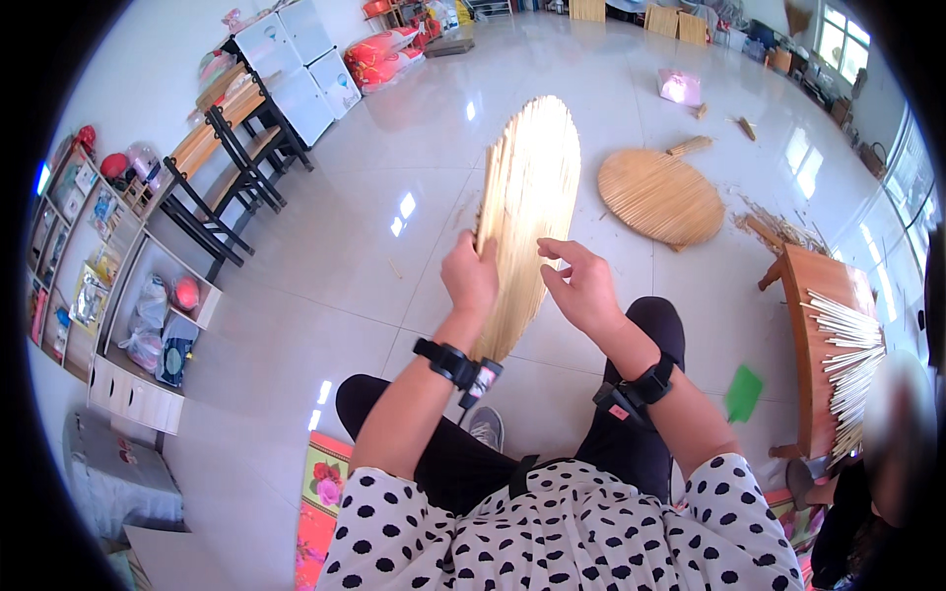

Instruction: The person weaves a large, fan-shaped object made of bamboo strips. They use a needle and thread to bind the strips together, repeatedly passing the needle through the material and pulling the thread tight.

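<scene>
An oval-ended panel of thin straw-coloured stalks point(537, 187), laid side by side, stands upright in front of me, tilted slightly. My left hand point(470, 274) is closed around its left edge, fingers partly hidden behind it. At its right edge is my right hand point(585, 282), with bent fingers and a small gap between thumb and forefinger. Those fingertips reach the panel's edge, and no held thing shows between them. Bright glare washes out the panel's upper part.
A round stalk panel point(662, 197) lies on the floor at right, near loose scraps point(788, 229). A wooden bench point(823, 345) carries many pale sticks point(849, 369); a person point(897, 433) sits beside it. A green flat piece point(744, 394) lies nearby. Shelves point(123, 266) stand at left.
</scene>
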### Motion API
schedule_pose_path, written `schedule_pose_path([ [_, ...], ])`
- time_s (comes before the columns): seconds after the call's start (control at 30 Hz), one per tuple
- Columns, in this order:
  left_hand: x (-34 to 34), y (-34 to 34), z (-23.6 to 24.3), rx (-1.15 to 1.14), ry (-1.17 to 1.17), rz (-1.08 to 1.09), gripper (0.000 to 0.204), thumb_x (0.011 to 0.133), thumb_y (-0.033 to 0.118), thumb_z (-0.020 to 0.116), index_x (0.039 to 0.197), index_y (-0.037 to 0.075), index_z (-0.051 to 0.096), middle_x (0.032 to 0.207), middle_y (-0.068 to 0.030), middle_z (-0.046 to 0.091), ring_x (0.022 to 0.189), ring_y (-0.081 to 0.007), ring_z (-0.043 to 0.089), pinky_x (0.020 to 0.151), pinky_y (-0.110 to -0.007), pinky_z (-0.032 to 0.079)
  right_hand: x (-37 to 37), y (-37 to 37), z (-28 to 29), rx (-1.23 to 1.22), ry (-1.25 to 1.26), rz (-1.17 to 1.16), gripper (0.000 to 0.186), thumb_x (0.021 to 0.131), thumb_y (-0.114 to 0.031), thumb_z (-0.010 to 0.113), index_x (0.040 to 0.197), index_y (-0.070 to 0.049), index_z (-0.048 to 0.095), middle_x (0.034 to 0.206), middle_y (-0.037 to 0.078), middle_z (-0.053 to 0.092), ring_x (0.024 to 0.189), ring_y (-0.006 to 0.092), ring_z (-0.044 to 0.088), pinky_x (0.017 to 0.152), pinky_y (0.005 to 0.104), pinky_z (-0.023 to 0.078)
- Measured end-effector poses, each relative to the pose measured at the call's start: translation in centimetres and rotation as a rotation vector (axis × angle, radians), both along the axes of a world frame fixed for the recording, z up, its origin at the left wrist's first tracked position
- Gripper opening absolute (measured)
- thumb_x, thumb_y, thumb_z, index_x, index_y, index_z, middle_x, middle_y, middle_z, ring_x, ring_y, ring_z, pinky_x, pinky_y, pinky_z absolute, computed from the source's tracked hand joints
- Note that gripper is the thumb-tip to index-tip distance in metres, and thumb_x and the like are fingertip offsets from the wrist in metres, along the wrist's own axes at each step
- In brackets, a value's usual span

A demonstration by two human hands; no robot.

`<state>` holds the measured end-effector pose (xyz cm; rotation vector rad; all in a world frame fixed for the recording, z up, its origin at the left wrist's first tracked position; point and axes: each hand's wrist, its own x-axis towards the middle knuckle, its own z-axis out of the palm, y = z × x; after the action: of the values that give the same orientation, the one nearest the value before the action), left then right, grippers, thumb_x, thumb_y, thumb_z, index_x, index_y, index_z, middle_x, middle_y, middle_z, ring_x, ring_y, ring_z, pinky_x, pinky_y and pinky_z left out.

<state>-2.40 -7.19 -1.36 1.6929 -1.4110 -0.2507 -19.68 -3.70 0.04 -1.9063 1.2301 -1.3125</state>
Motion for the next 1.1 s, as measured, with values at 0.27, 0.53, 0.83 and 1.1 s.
schedule_pose_path([
  [0.27,-3.9,7.6,-5.9,-0.032,0.219,-0.156,0.033,0.086,0.012,0.068,0.113,-0.001,0.054,0.099,-0.0211,0.062,0.086,-0.0383,0.063,0.073,-0.044,0.049,-0.8,1.8,0.5,0.136,-0.095,-0.046,0.055,0.089,-0.02,0.067,0.136,0.002,0.049,0.117,0.018,0.06,0.103,0.0225,0.062,0.076,0.0308,0.057],
  [0.53,-4.7,16.8,-5.4,0.33,-0.008,-0.843,0.096,0.083,0.011,0.07,0.15,-0.007,0.004,0.147,-0.0391,0.021,0.138,-0.0501,0.028,0.114,-0.046,0.032,-2.6,9.9,-1.2,0.246,-0.116,-0.151,0.044,0.084,-0.01,0.068,0.121,0.004,0.049,0.088,0.009,0.064,0.075,0.0139,0.06,0.066,0.0259,0.048],
  [0.83,-3.3,20.7,-3.9,0.722,-0.111,-1.201,0.096,0.088,0.022,0.067,0.149,-0.01,0.0,0.149,-0.0392,0.016,0.13,-0.0502,0.041,0.106,-0.043,0.043,-4.3,15.3,-0.5,0.324,0.088,-0.366,0.025,0.08,-0.011,0.074,0.094,0.005,0.059,0.062,0.006,0.062,0.052,0.0105,0.057,0.05,0.0268,0.046],
  [1.1,-3.5,20.3,-4.4,0.765,-0.129,-1.259,0.091,0.089,0.027,0.064,0.149,-0.009,0.005,0.148,-0.0369,0.02,0.121,-0.0482,0.05,0.1,-0.042,0.047,-4.3,15.3,1.8,0.499,0.405,-0.449,0.026,0.081,-0.011,0.076,0.092,0.009,0.064,0.077,0.014,0.073,0.068,0.0152,0.07,0.06,0.0283,0.053],
])
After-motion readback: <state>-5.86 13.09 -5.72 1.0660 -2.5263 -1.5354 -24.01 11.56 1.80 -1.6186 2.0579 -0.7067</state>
